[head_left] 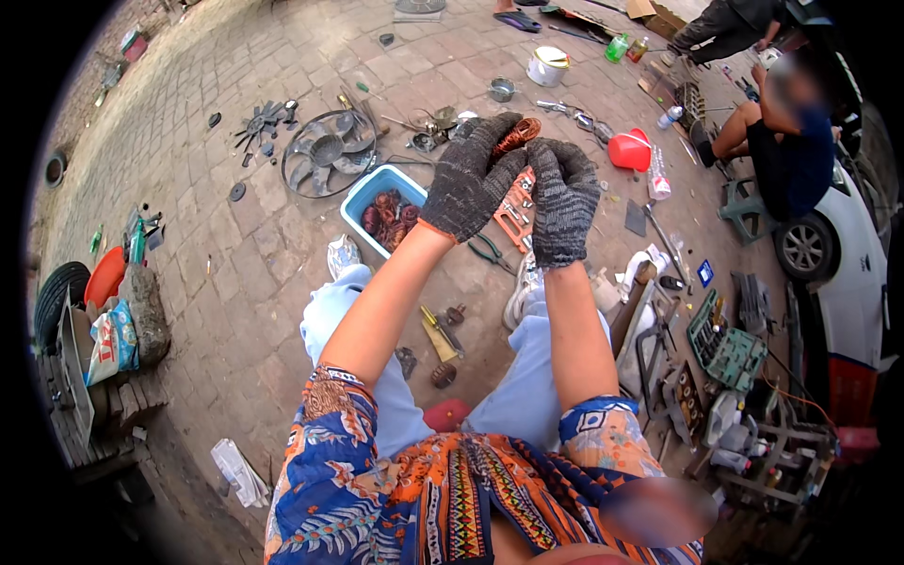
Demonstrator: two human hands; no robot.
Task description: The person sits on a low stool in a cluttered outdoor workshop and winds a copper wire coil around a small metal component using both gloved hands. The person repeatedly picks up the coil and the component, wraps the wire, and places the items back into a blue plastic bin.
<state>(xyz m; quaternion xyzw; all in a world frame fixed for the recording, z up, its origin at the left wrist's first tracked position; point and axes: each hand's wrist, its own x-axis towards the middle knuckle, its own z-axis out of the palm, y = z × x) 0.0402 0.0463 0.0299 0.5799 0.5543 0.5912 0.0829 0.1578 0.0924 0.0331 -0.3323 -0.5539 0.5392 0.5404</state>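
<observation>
A coil of copper wire (pixel 517 136) is held up in front of me by my left hand (pixel 469 184), which wears a dark grey knit glove and is closed around it. My right hand (pixel 565 200), gloved alike, has its fingers curled shut against the coil's right end; what they pinch is hidden. Below and left of the hands, a light blue basin (pixel 354 204) holds several reddish copper windings (pixel 389 218). An orange tray (pixel 509 226) with metal pieces lies beneath the hands, and pliers (pixel 491 251) rest on the paving beside it.
Fan parts (pixel 328 149) lie ahead to the left. A white bucket (pixel 548 68) and a red container (pixel 629 149) stand farther off. Rightward are a green toolbox (pixel 730 353), loose tools, a seated person (pixel 800 160) and a white car (pixel 847 254). A stone block (pixel 143 315) sits left.
</observation>
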